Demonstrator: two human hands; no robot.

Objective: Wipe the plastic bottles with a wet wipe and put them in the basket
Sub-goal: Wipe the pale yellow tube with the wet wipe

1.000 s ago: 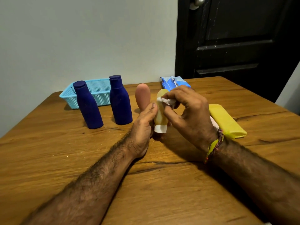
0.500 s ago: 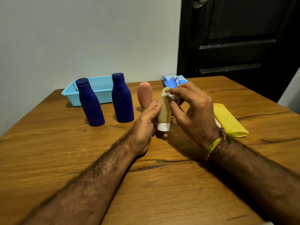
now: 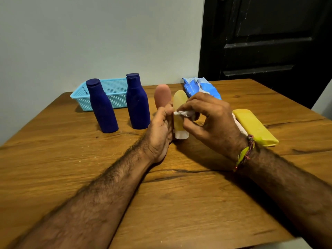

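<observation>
A small yellow tube bottle (image 3: 179, 103) stands on its white cap at the table's middle. My left hand (image 3: 159, 130) grips its left side. My right hand (image 3: 210, 121) pinches a crumpled white wet wipe (image 3: 184, 113) against the bottle's middle. Behind it stands a pink tube bottle (image 3: 161, 95). Two dark blue bottles (image 3: 101, 108) (image 3: 137, 102) stand upright to the left. The light blue basket (image 3: 115, 90) sits behind them by the wall, and it looks empty.
A blue wet wipe pack (image 3: 201, 87) lies behind my right hand. A yellow tube (image 3: 255, 127) lies flat on the right, with something white partly hidden beside it. A black door (image 3: 265, 42) stands behind the wooden table (image 3: 179, 194).
My right hand has slid the wipe down from the top of the yellow bottle to its middle. My left hand keeps its hold on the bottle.
</observation>
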